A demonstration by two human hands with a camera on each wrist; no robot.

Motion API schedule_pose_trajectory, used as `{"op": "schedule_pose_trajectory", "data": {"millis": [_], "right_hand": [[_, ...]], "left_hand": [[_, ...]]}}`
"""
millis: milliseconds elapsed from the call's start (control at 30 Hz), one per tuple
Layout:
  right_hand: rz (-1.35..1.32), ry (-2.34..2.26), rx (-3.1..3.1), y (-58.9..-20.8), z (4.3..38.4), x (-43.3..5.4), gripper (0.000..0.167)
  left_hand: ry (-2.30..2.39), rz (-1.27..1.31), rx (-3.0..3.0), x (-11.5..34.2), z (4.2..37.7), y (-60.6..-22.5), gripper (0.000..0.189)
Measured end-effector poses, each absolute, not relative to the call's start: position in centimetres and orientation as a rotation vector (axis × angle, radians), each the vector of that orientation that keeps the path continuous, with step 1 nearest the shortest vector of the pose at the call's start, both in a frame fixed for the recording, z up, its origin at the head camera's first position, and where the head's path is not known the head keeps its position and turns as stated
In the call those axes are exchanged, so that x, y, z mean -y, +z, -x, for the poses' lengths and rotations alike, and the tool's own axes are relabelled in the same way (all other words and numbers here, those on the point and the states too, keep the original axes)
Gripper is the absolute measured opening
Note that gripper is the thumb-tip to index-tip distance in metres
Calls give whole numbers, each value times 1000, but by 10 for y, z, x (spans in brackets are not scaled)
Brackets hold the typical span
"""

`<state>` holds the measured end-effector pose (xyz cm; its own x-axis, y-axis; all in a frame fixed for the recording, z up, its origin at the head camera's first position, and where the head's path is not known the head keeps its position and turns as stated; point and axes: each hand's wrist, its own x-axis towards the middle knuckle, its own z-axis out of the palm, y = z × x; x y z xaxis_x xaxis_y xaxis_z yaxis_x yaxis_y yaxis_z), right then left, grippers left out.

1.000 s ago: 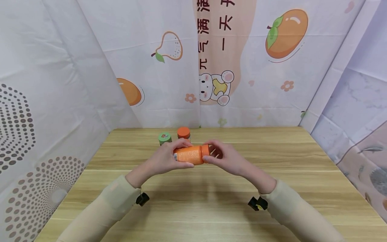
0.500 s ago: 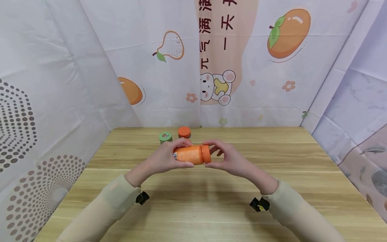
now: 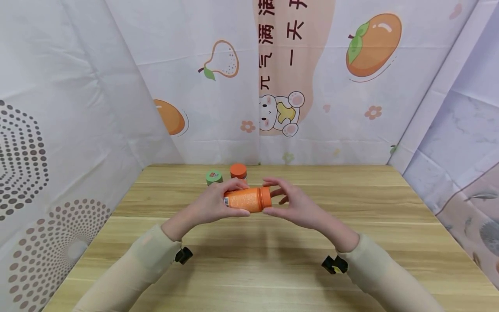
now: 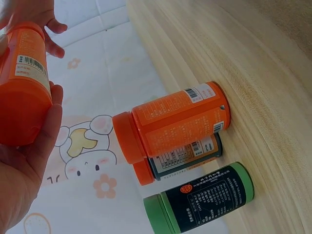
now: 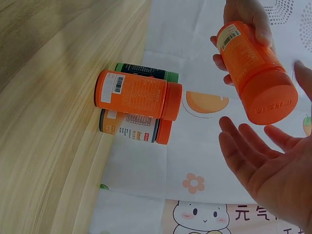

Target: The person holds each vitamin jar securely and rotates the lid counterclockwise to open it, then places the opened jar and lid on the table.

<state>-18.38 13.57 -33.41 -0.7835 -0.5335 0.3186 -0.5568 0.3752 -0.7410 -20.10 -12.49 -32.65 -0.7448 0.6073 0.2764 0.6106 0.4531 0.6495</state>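
My left hand [image 3: 210,204] grips an orange bottle [image 3: 243,200] above the table, lying sideways with its orange cap [image 3: 266,197] toward the right. Thumb and fingers wrap the bottle's body, as the right wrist view also shows. Around the cap end hovers my right hand [image 3: 299,209], its fingers spread and loosely bent. In the right wrist view those fingers [image 5: 248,146] stand apart from the cap, whose top carries raised lettering. A barcode label [image 4: 31,67] shows near the bottle's base in the left wrist view.
On the wooden table [image 3: 249,268] stand a second orange bottle [image 4: 180,117], an orange-capped jar [image 4: 187,156] with a dark label, and a green-capped dark bottle [image 4: 204,199], close together toward the back. A printed curtain [image 3: 218,117] hangs behind the table and along both sides.
My right hand's fingers have loosened from the cap and spread away from it. The left hand and the bottle have stayed nearly in place.
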Motion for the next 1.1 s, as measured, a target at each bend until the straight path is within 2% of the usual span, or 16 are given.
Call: {"op": "schedule_pose_trajectory", "data": {"millis": [233,600,1100], "right_hand": [[-886,1513,2678,-332,185,-137,41],[-939,1532,2729,-331,185,-137,33],[-985,1547,2692,-329,183,-140,47]], "left_hand": [[-1205,1120,2676,125,201,-327,51],[-1187,1141,2680,123,201,-326,51],[-1194,1145,2673,123,200,-326,50]]}}
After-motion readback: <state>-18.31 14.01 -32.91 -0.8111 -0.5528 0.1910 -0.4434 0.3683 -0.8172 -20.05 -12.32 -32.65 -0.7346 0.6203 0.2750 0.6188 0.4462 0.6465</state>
